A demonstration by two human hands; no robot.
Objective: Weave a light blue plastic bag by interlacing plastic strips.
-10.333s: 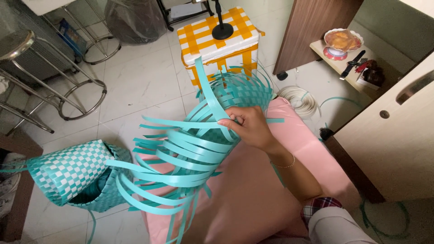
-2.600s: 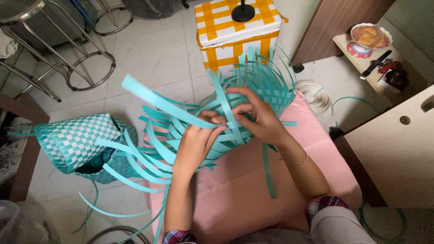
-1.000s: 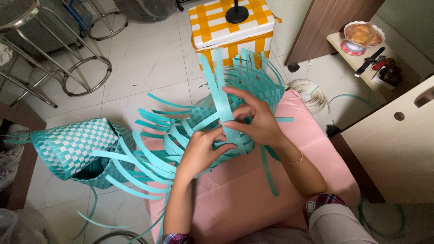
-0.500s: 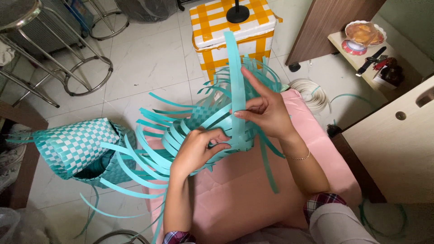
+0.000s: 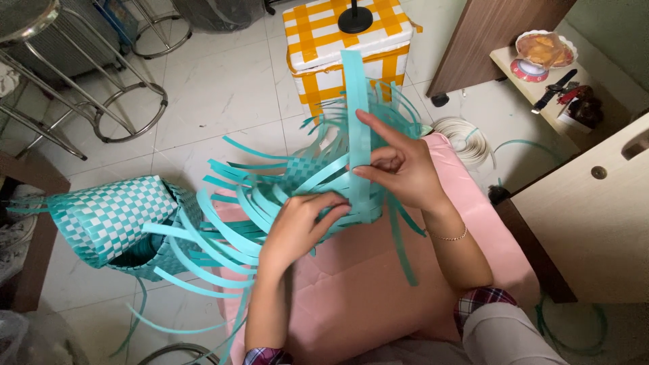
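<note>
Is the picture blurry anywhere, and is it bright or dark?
Head view: bright, even daylight, soft shadows. The right hand pinching the upright teal strip looks sharp, and so does the left hand on the half-woven basket. The white floor tiles shine a little; edges bend slightly.

Loose strips (image 5: pixel 223 223) crowd left; right seemingly open

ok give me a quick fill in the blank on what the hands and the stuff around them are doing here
1. The right hand pinches an upright strip coloured ____.
2. The left hand presses on the half-woven ____.
3. The finished checked basket lies on the ____.
4. The orange and white box carries a ____ stand.

Missing words: teal; basket; floor; black
</note>
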